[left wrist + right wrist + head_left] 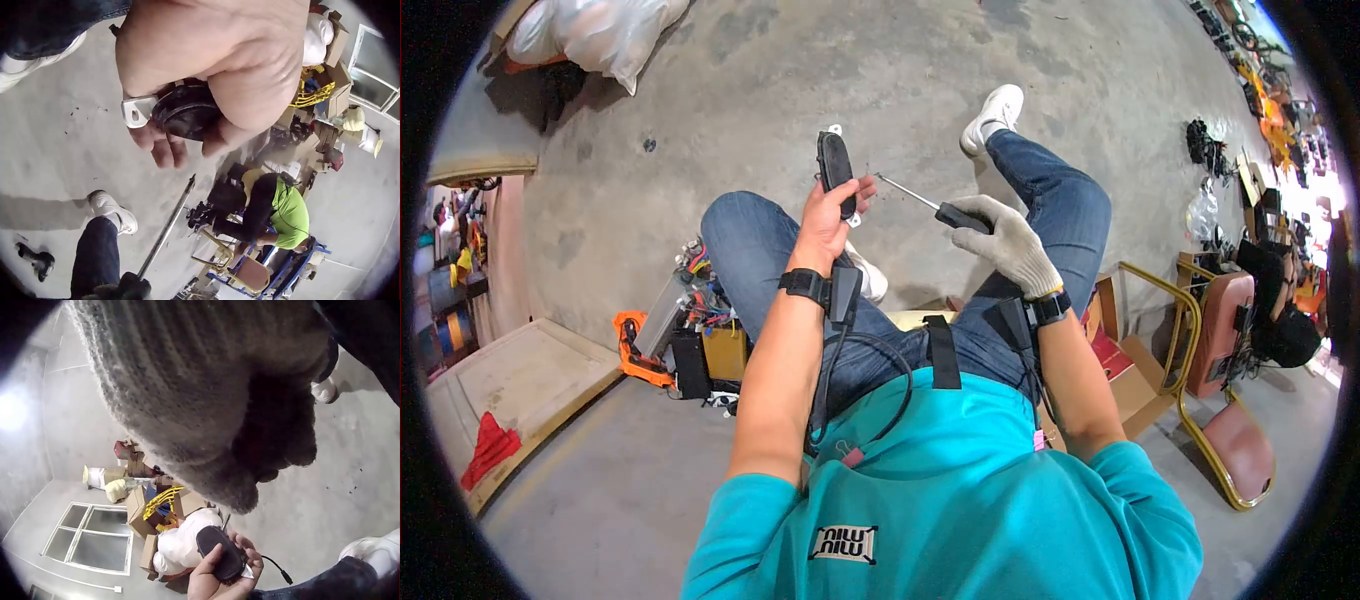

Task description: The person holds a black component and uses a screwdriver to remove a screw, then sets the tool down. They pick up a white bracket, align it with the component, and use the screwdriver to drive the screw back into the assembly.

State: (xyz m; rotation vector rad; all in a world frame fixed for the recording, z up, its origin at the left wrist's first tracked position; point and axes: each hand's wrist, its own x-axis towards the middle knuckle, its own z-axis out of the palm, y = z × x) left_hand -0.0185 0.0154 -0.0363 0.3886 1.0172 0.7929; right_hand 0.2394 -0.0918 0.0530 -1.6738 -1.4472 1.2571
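Observation:
My bare left hand (824, 226) grips a long black oval part (836, 170) with a pale metal tab at each end, the thumb lying over its face. One tab (137, 112) pokes out beside the palm in the left wrist view. In a knitted glove, my right hand (1012, 248) holds a screwdriver (912, 193) by its dark handle, the shaft pointing toward the left hand. Its tip is a little apart from the black part. The glove (187, 394) covers much of the right wrist view, with the black part (220, 553) below it.
Wires and tools (695, 290) lie left of my legs, near an orange bracket (638, 350). On the right are a cardboard box (1145, 385) and a gold-framed chair (1245, 450). A person in a green top (289, 212) bends over further off.

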